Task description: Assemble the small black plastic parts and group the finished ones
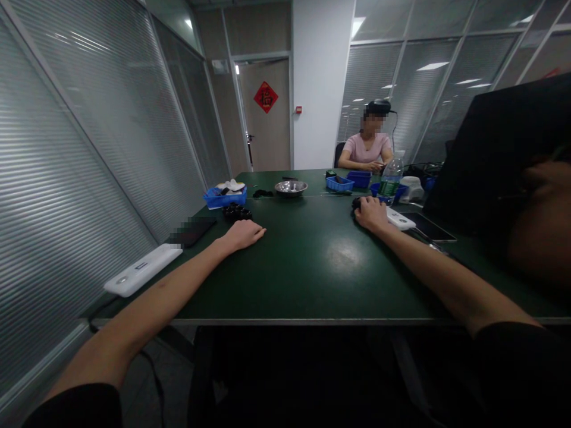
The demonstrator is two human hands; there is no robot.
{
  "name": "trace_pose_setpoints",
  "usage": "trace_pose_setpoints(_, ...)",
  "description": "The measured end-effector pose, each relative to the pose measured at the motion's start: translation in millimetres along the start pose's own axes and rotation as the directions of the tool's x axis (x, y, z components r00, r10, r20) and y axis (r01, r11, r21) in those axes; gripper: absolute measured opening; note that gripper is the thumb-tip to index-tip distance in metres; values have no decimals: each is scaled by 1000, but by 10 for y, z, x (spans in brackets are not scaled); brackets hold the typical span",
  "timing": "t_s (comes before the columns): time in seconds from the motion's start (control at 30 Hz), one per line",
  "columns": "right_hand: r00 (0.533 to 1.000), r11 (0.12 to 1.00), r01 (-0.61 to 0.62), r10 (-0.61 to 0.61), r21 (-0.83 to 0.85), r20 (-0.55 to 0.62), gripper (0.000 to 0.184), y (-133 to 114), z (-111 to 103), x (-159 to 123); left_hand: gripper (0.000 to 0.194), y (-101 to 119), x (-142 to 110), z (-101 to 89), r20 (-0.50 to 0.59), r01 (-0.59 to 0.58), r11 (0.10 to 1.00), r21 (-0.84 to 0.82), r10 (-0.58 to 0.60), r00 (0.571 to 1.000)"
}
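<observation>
My left hand (pixel 243 233) rests low on the green table (pixel 303 267), thumb stretched to the right and the other fingers largely out of sight behind the knuckles. Just beyond it sits a cluster of shiny black rounded pieces (pixel 236 211); whether the fingertips touch them I cannot tell. Further right, my right hand (pixel 373 214) lies with bent fingers over a small black object (pixel 356 203), partly covered by the hand. Close to that wrist is a white power bank-like device (pixel 400 219). A shiny metal bowl (pixel 291 189) stands farther back between the hands.
At left are a blue basket (pixel 225 198), a dark flat device (pixel 196 230) and a long white device (pixel 145 270). Blue trays (pixel 339 183), a plastic bottle (pixel 391 181) and a tablet (pixel 430 227) stand right. A person (pixel 366 148) sits opposite; a large black panel (pixel 499 154) rises right.
</observation>
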State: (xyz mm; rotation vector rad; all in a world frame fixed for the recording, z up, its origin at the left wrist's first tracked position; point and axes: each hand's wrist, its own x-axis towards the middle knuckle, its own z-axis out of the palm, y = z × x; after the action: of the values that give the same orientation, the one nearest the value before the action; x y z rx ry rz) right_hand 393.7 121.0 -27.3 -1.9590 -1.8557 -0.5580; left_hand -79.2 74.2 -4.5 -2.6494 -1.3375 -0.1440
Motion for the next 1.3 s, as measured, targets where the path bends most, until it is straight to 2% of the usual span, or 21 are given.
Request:
trace_pose_setpoints(0.13, 999, 999, 38, -38, 29, -14, 42, -26, -80, -38, 50, -3, -10, -10, -5, -3, 1000, -13, 3, 1000)
trace_pose_setpoints(0.23, 992, 989, 127, -126, 76, -17, 39, -98, -159, -76, 50, 13, -17, -21, -12, -14, 999, -33, 14, 1000)
trace_pose_setpoints(0.33, 965, 954, 262, -263, 147, -12, 33, -298, -254, -170, 50, 85, -11, -26, -41, -65, 996, -63, 62, 997)
trace_pose_setpoints(0.4, 936, 916, 347, -350, 201, -21, 31, -531, -338, -292, 50, 180, -2, -31, -63, -119, 988, -98, 113, 992)
trace_pose_setpoints(0.43, 915, 885, 397, -402, 242, -30, 30, -675, -391, -372, 49, 238, 2, -36, -77, -150, 983, -108, 142, 987)
trace_pose_setpoints(0.5, 850, 749, 503, -519, 432, -90, 31, -992, -517, -558, 48, 363, 0, -53, -95, -222, 967, -127, 211, 973)
trace_pose_setpoints(0.63, 741, 531, 597, -653, 602, -158, 28, -1528, -784, -925, 43, 565, -44, -113, -117, -367, 922, -120, 354, 928)
trace_pose_setpoints(0.7, 708, 450, 587, -689, 673, -156, 25, -1660, -873, -1044, 36, 618, -76, -147, -114, -404, 905, -136, 391, 913)
trace_pose_setpoints(0.8, 732, 406, 496, -671, 768, -118, 34, -1705, -924, -1114, 31, 645, -105, -183, -107, -419, 894, -158, 406, 908)
trace_pose_setpoints(0.87, 748, 400, 435, -660, 807, -76, 44, -1687, -918, -1108, 35, 645, -105, -192, -106, -420, 892, -167, 407, 907)
trace_pose_setpoints(0.93, 744, 394, 407, -667, 824, -48, 49, -1670, -901, -1086, 43, 642, -94, -189, -104, -412, 895, -171, 400, 911)
trace_pose_setpoints(1.1, 740, 372, 377, -672, 848, -34, 49, -1659, -858, -1046, 57, 624, -59, -152, -94, -377, 911, -167, 366, 926)
trace_pose_setpoints(1.3, 725, 445, 419, -689, 791, 4, 55, -1667, -816, -1026, 58, 615, -61, -140, -89, -358, 911, -205, 347, 934)
